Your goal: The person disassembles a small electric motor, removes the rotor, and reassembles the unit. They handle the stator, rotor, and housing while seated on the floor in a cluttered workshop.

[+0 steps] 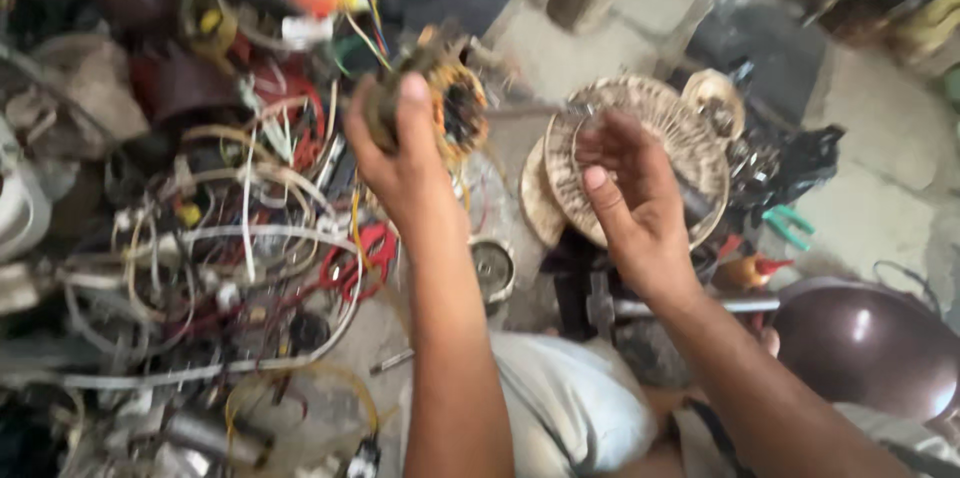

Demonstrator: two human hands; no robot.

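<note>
Your left hand [400,153] is raised over the floor [880,138], its grip closed around a small wound motor coil [450,108] with orange windings, thumb up along its near side; your right hand [630,203] is just beside it, fingers loosely curled and holding nothing that shows, in front of a round slotted metal disc [680,128]; a tangle of wires [230,248] lies to the left; green-handled pliers [790,226] rest right of the disc.
</note>
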